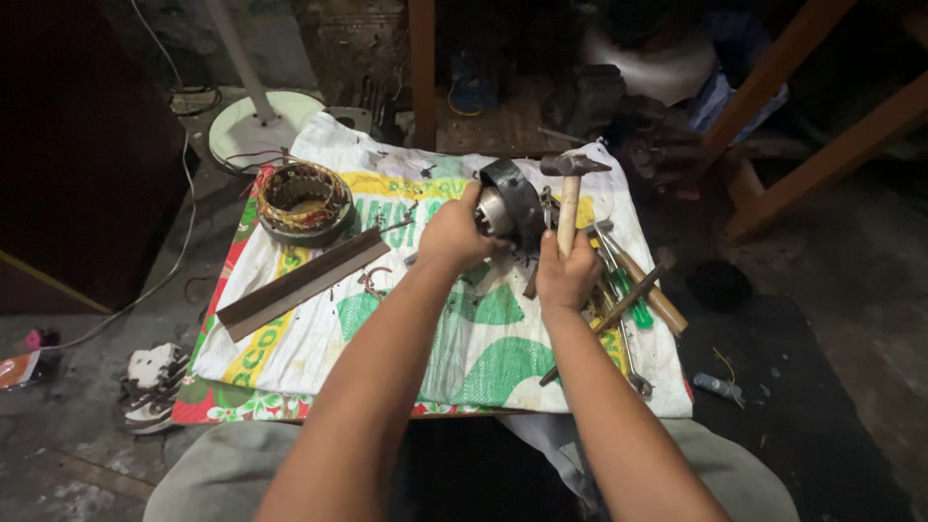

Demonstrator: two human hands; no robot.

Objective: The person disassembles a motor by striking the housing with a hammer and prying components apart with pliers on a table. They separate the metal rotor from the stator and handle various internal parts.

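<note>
Beside the dark matt metal motor housing [510,205], the hammer [570,198] had a pale wooden handle; the woven plastic sack [387,329] under the housing looked coarse.

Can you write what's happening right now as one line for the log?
left hand: holds black motor part | right hand: grips hammer upright | nearby: wire coil, metal strip, screwdrivers on printed sack

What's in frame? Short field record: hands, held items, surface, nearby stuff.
left hand: grips a round black motor housing, tilted on edge
right hand: grips a hammer by its wooden handle, head up
surface: printed woven sack spread flat
left of hands: copper-wound stator, flat metal strip
right of hands: screwdrivers and loose hand tools
far left: white round fan base
</note>
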